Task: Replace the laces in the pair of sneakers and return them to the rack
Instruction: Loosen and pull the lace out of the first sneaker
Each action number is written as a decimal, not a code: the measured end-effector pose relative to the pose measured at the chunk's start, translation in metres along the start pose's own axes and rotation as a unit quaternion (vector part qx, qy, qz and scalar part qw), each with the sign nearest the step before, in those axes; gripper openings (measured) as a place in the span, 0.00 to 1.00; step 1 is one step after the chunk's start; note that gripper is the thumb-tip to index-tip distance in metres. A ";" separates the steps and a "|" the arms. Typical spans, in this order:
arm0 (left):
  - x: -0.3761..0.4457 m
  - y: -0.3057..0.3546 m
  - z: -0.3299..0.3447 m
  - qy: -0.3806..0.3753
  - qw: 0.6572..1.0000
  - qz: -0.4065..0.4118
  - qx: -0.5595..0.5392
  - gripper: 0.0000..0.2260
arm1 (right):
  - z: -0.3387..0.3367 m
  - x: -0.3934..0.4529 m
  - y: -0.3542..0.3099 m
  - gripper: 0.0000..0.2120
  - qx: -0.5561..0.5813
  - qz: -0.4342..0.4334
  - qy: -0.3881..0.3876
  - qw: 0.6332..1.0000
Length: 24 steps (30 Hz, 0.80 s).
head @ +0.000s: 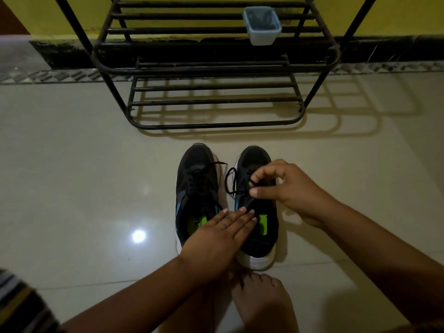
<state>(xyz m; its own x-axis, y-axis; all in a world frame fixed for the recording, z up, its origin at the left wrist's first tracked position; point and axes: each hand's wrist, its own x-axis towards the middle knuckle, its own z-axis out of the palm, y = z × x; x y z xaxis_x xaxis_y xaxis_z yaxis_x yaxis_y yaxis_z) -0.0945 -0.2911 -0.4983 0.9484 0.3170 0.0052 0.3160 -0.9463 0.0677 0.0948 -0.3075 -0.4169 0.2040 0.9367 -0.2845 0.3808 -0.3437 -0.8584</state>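
Two black sneakers with white soles and green insoles stand side by side on the floor, toes toward the rack. The left sneaker (195, 181) has its black lace threaded and tied. My left hand (216, 234) lies flat across both shoe openings, its fingertips pressing the tongue of the right sneaker (258, 246). My right hand (286, 188) hovers over that shoe and pinches its black lace (230, 181) between thumb and forefinger; a loop of the lace hangs off the shoe's left side.
A black metal shoe rack (216, 102) stands against the yellow wall just beyond the shoes. A pale blue plastic tub (262, 26) sits on its upper shelf. My bare foot (262, 301) rests on the glossy tile floor behind the sneakers.
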 end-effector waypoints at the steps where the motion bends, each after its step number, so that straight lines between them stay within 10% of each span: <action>1: 0.000 0.000 0.000 -0.002 1.000 0.000 -0.001 0.24 | -0.002 0.001 -0.004 0.11 0.034 -0.004 0.000 0.999; 6: -0.001 0.000 -0.001 0.004 1.000 0.003 0.007 0.25 | -0.003 0.007 0.006 0.15 -0.174 -0.036 0.025 0.984; 12: -0.004 0.000 0.002 -0.011 0.999 0.004 0.043 0.26 | 0.018 -0.002 0.030 0.16 -0.475 -0.110 -0.007 0.873; 24: -0.006 0.000 0.004 -0.003 0.999 0.009 0.049 0.27 | 0.006 0.004 0.015 0.03 -0.191 -0.036 0.087 0.977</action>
<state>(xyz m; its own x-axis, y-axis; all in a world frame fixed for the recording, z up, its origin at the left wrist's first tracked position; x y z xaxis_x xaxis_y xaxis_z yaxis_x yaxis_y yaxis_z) -0.0999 -0.2927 -0.5024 0.9540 0.2997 -0.0004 0.2996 -0.9536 -0.0300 0.0957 -0.3090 -0.4337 0.3012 0.9454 -0.1244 0.7018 -0.3081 -0.6423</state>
